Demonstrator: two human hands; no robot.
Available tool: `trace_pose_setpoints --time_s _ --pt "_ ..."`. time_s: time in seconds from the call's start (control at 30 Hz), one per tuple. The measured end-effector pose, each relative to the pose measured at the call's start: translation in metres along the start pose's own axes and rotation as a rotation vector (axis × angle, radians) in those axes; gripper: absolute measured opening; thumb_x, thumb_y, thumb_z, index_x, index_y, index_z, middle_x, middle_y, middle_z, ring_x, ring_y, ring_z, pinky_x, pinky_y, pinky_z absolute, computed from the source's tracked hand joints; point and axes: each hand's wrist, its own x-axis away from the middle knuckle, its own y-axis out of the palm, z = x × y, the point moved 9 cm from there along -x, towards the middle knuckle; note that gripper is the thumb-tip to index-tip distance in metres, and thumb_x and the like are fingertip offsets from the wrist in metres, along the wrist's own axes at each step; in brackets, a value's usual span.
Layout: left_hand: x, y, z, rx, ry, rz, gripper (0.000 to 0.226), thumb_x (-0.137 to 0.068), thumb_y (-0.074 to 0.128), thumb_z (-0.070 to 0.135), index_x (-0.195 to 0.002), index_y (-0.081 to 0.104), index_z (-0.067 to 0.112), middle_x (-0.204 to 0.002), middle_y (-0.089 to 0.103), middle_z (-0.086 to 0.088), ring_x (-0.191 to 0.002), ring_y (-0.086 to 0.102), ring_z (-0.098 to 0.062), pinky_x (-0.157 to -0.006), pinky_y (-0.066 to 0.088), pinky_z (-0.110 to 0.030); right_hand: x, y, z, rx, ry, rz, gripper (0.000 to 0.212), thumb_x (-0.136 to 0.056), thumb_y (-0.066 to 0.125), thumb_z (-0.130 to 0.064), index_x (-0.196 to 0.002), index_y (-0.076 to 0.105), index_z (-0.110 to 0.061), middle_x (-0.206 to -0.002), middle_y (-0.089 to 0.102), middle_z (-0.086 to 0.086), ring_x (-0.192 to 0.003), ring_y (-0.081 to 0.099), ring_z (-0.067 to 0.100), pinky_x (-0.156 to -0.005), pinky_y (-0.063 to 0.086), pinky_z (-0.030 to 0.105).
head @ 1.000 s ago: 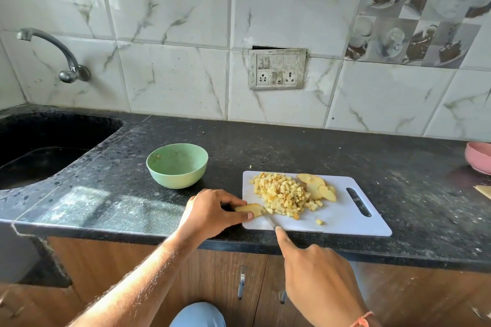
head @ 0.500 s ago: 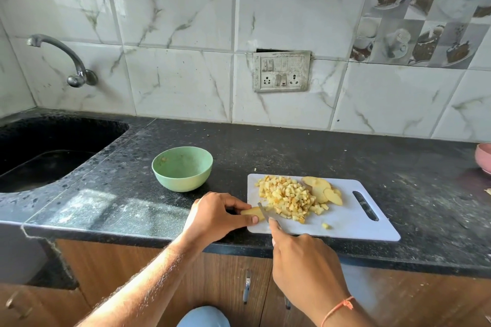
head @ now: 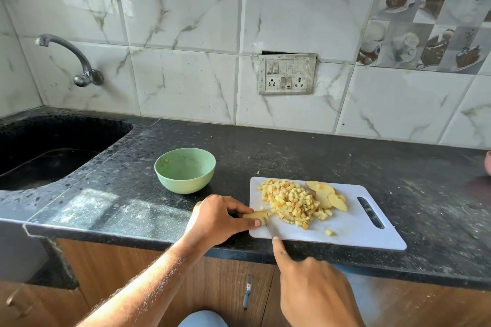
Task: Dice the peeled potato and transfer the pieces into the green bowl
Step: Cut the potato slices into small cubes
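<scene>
Potato piece [head: 257, 216], pale yellow, smooth cut faces, pinned at near-left corner of white plastic cutting board [head: 366, 231] between thumb and fingertips of left hand [head: 219, 220]. Knife blade [head: 269, 228], thin and mostly hidden, set against piece's right end; right hand [head: 313, 284] curled round handle w/ index finger stretched along blade's spine. Heap of small diced cubes [head: 292, 203] mid-board, some w/ brownish edges; a few flat rounded slices [head: 328, 195] just beside heap on far right; one stray cube [head: 329, 232] near front edge. Oblong handle slot at board's right end. Green bowl [head: 185, 170], matte, round, w/ a few specks inside, on speckled black stone counter [head: 292, 148], left of board, apart from it.
</scene>
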Motion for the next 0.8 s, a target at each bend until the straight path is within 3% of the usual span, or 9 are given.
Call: trace_pose_setpoints --time_s 0.17,0.33,0.43,0.5,0.63,0.7,0.8 --pt "0.002 -0.001 0.006 0.005 0.010 -0.018 0.038 -0.068 0.085 0.074 -0.096 0.081 0.049 -0.083 0.073 0.031 -0.073 0.067 0.003 -0.062 0.043 -0.013 0.004 -0.001 0.016 0.020 0.082 0.069 0.074 -0.103 0.035 -0.024 -0.163 -0.006 -0.040 -0.084 0.055 0.001 -0.074 0.050 0.026 -0.068 0.039 0.034" --pt "0.006 -0.003 0.012 0.038 0.069 -0.045 0.039 -0.071 0.086 0.069 -0.101 0.082 0.044 -0.083 0.074 0.028 -0.069 0.067 0.002 -0.060 0.043 -0.011 0.001 -0.002 0.012 -0.008 0.080 0.129 0.072 -0.104 0.033 -0.026 -0.163 -0.006 -0.043 -0.076 0.053 -0.002 -0.069 0.050 0.022 -0.066 0.042 0.033" --pt "0.005 -0.003 0.011 0.046 0.077 -0.057 0.037 -0.073 0.087 0.064 -0.102 0.082 0.043 -0.084 0.074 0.028 -0.070 0.068 0.003 -0.063 0.045 -0.013 -0.001 -0.007 0.007 -0.015 0.051 0.181 0.070 -0.105 0.033 -0.026 -0.163 -0.005 -0.042 -0.066 0.046 -0.004 -0.060 0.047 0.018 -0.053 0.035 0.031" --pt "0.005 -0.003 0.010 0.040 0.084 -0.057 0.035 -0.073 0.087 0.061 -0.102 0.082 0.043 -0.084 0.074 0.028 -0.073 0.069 0.003 -0.065 0.047 -0.015 -0.005 -0.009 0.004 -0.034 0.013 0.202 0.067 -0.107 0.032 -0.029 -0.164 -0.001 -0.039 -0.068 0.050 -0.005 -0.057 0.046 0.016 -0.052 0.036 0.031" --pt "0.004 -0.002 0.009 0.046 0.093 -0.064 0.030 -0.075 0.087 0.058 -0.101 0.082 0.043 -0.085 0.075 0.028 -0.076 0.070 0.002 -0.067 0.050 -0.018 -0.014 -0.013 0.000 -0.043 -0.023 0.235 0.062 -0.106 0.034 -0.030 -0.164 0.012 -0.035 -0.084 0.066 -0.005 -0.073 0.060 0.017 -0.060 0.043 0.032" --pt "0.003 -0.002 0.009 0.044 0.091 -0.066 0.028 -0.076 0.087 0.058 -0.099 0.082 0.043 -0.085 0.075 0.028 -0.074 0.069 0.002 -0.065 0.048 -0.016 -0.017 -0.014 -0.006 -0.028 -0.036 0.233 0.062 -0.106 0.034 -0.028 -0.164 0.014 -0.034 -0.095 0.071 -0.003 -0.084 0.066 0.019 -0.062 0.041 0.033" --pt "0.002 -0.001 0.008 0.037 0.088 -0.069 0.028 -0.076 0.087 0.059 -0.100 0.082 0.045 -0.085 0.075 0.029 -0.071 0.067 0.004 -0.063 0.042 -0.013 -0.022 -0.017 -0.012 -0.028 -0.044 0.219 0.061 -0.105 0.035 -0.025 -0.163 0.019 -0.031 -0.095 0.070 0.000 -0.081 0.065 0.021 -0.062 0.044 0.034"
